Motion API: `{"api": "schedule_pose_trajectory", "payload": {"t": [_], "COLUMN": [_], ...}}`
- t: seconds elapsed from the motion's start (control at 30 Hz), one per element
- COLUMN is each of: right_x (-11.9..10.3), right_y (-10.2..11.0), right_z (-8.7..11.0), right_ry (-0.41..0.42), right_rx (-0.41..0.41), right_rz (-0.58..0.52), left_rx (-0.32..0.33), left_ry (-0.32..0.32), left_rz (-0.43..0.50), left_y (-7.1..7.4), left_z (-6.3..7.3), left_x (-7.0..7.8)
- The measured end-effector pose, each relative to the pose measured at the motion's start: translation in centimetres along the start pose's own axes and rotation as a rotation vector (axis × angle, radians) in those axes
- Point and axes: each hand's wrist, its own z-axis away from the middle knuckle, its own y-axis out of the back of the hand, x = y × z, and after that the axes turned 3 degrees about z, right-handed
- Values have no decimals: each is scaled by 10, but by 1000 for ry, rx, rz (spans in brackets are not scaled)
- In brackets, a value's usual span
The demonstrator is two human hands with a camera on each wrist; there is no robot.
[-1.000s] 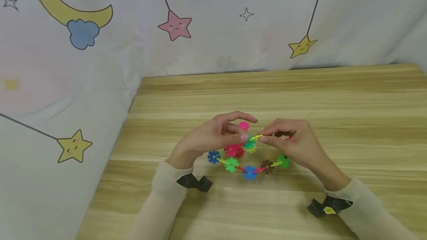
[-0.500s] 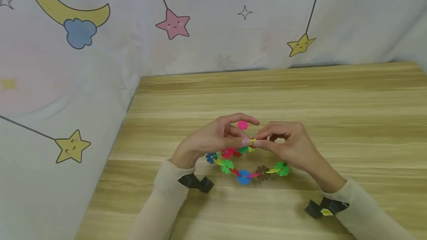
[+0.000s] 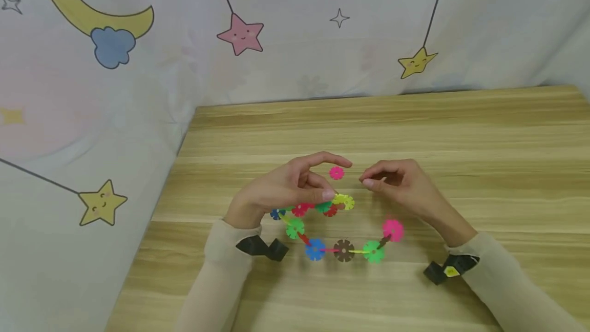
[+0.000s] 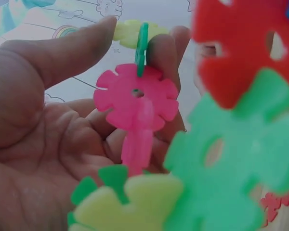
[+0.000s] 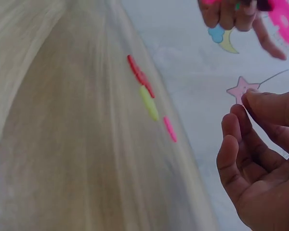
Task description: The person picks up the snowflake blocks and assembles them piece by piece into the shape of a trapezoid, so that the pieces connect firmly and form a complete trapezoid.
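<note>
My left hand pinches one end of a chain of flower-shaped slotted discs, near a yellow disc and a green disc. From there the chain loops down in front of me, with blue, green, brown and pink discs slotted edge to edge. Its other end, a pink disc, hangs free below my right hand. That hand stands apart from the chain, fingers loosely bent and thumb close to the index finger. Nothing shows between its fingertips in the right wrist view.
Three loose discs lie on the wooden table beyond the chain: a pink disc, a yellow disc and a red disc. A printed cloth backdrop stands behind the table and along its left side.
My right hand has let go of the yellow disc and drawn back to the right. The left hand keeps its pinch, shifted slightly left, and the chain's free pink end has swung into view.
</note>
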Motion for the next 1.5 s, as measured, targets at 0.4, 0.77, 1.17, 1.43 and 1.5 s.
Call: {"api": "schedule_pose_trajectory", "payload": {"t": [0.4,0.77,1.17,1.43,1.5], "right_x": [29,35,30,34,35], "right_y": [-17,-37,-45,-44,-43], "right_z": [-10,-4,-5,-2,-2], "right_ry": [-45,32,88,47,25], "right_rx": [-53,-64,-64,33,59], "right_rz": [-42,99,191,150,134], "left_rx": [-25,9,-53,-58,-58], "left_ry": [-13,-11,-24,-14,-10], "left_rz": [17,-40,-53,-28,-25], "left_y": [5,19,19,14,13], "left_z": [5,20,17,13,12], "left_x": [2,3,2,1,1]}}
